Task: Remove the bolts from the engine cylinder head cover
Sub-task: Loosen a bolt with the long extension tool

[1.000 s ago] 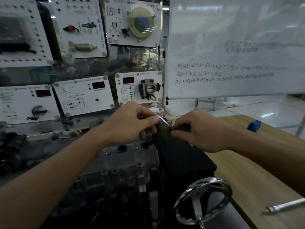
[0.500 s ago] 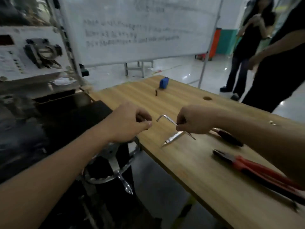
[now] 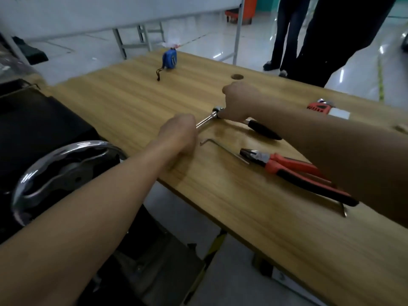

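near: handwheel (image 3: 61,171); cylinder head cover and bolts out of frame, off left | left hand (image 3: 178,133) fisted on extension bar (image 3: 204,121) | hex key (image 3: 220,149), held 0.5 s ago, now lies on table (image 3: 132,102) | right hand (image 3: 240,102) grips ratchet (image 3: 261,129) at its head | judged: tool swap, then back to bolts

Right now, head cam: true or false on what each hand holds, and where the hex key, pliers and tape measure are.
1. The right hand grips the ratchet at its head. True.
2. The left hand is empty. False: it grips the chrome bar coming off the ratchet head.
3. The hex key is in a hand. False: it lies on the table, next to the pliers.
4. The pliers lie on the table. True.
5. The tape measure touches the pliers. False: it stands apart, near the far edge.
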Demonstrator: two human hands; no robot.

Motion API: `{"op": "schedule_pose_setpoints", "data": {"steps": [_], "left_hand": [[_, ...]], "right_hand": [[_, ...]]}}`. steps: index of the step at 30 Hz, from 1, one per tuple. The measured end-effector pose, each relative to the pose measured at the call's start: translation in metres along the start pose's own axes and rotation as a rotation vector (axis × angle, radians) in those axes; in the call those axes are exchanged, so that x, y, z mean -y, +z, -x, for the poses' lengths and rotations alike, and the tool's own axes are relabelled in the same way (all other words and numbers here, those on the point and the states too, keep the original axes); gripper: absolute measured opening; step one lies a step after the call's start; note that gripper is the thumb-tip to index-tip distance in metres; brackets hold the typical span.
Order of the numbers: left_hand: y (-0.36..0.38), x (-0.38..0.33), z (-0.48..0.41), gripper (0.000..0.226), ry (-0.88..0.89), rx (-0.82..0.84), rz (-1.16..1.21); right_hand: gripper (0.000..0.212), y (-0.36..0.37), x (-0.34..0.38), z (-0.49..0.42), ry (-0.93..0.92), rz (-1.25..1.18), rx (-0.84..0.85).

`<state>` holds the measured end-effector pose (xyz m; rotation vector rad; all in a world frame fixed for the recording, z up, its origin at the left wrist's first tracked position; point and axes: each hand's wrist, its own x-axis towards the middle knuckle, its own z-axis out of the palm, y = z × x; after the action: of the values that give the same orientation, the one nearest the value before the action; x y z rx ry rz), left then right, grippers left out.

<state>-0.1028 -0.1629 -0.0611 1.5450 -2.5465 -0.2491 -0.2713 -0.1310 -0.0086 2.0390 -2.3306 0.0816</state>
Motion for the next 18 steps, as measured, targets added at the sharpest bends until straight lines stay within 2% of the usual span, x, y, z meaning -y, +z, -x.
{"op": "schedule_pose_setpoints", "data": {"steps": [3, 7, 10, 14, 18], "left_hand": [[0.004, 0.0, 0.002, 0.021, 0.011, -0.014, 0.066], [0.007, 0.003, 0.006, 0.019, 0.01, -0.071, 0.093], [0.005, -0.002, 0.011, 0.02, -0.017, -0.083, 0.109], [-0.004, -0.003, 0.015, 0.017, -0.061, -0.036, 0.131], [-0.029, 0.015, 0.027, 0.028, -0.129, -0.033, 0.271]], "right_hand": [[0.036, 0.017, -0.004, -0.016, 0.028, -0.181, 0.136], [0.028, 0.031, -0.004, -0.018, 0.076, -0.379, 0.034], [0.029, 0.032, 0.004, -0.02, 0.168, -0.336, 0.028], [0.019, 0.033, 0.014, -0.025, 0.197, -0.284, 0.037], [0.025, 0.037, 0.011, -0.026, 0.235, -0.277, -0.022]]}}
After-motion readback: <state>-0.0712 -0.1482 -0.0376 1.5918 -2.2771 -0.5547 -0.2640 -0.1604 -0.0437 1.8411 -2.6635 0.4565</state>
